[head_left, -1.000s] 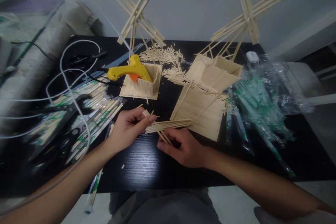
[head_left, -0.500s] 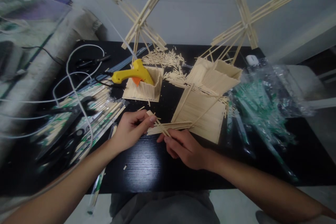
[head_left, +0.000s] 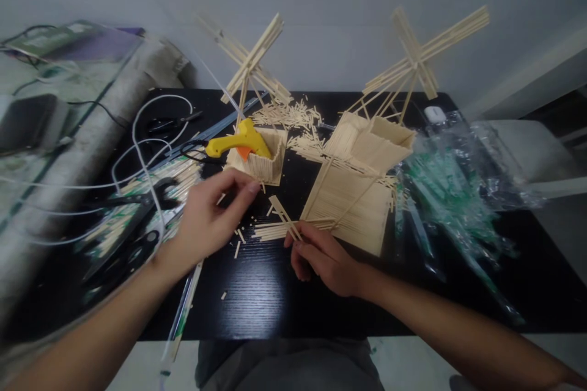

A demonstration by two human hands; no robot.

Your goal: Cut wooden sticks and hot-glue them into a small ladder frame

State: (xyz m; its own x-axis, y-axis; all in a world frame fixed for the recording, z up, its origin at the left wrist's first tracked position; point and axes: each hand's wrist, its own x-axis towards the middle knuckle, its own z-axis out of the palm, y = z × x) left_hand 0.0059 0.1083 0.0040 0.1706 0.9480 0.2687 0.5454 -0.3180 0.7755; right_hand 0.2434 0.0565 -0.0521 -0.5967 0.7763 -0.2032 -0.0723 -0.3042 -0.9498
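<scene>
My right hand (head_left: 321, 256) rests on the black table (head_left: 257, 293), its fingers pinched on a crossed bundle of thin wooden sticks (head_left: 284, 223) that lies against a flat panel of glued sticks (head_left: 351, 198). My left hand (head_left: 208, 217) hovers above the table to the left of the bundle, fingers loosely curled and apart, with nothing in it. It is nearest the small open box of sticks (head_left: 263, 162), on which a yellow glue gun (head_left: 236, 142) rests.
Two stick windmill crosses (head_left: 252, 61) (head_left: 417, 55) stand at the back. Another stick box (head_left: 371, 137) sits behind the panel. Scissors (head_left: 132, 238), wrapped chopsticks and white cables lie at the left; crumpled clear wrappers (head_left: 454, 189) at the right. Loose stick offcuts scatter the middle.
My left hand has let go of the stick bundle and lifted left and away toward the glue gun. The right hand keeps the bundle. The camera has tilted slightly.
</scene>
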